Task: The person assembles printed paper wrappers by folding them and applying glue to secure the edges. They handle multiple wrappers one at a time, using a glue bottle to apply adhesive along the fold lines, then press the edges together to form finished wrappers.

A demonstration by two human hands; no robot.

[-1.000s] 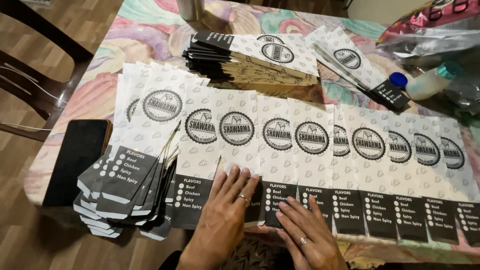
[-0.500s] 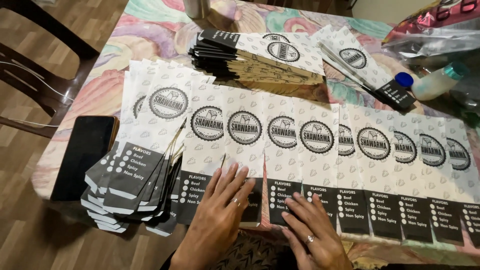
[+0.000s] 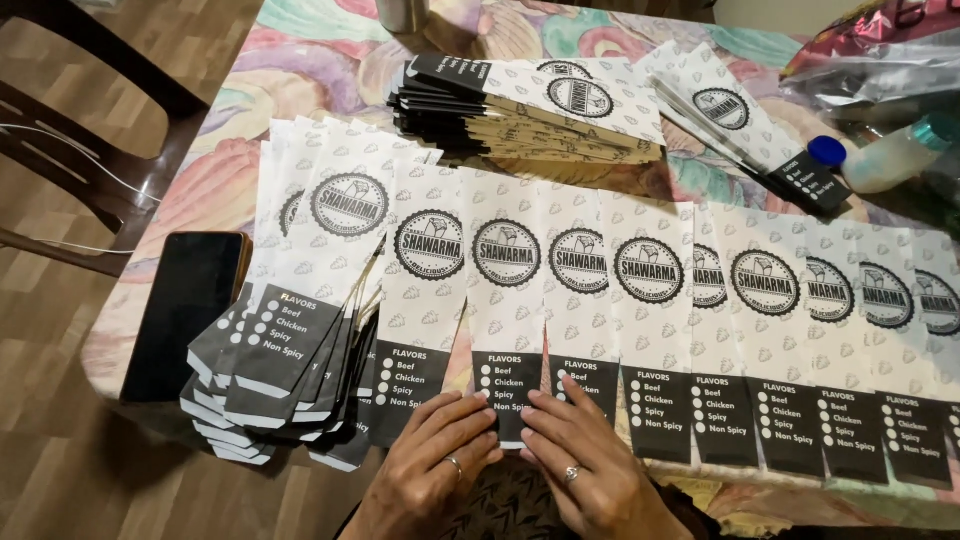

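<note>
A row of white paper sleeves with round black emblems and dark bottom bands lies overlapped along the near edge of the table. My left hand and my right hand rest side by side, fingers flat, on the dark lower end of one sleeve near the middle-left of the row. Their fingertips almost meet on its bottom band. Neither hand grips anything. Each hand wears a ring.
A fanned pile of the same sleeves hangs over the left edge. A thick stack lies at the back, a smaller one beside it. A black phone, a blue-capped bottle, a metal cup, a chair.
Both hands have shifted left and drawn together, from covering two neighbouring sleeve ends to lying side by side on one sleeve's bottom band. The view has moved slightly.
</note>
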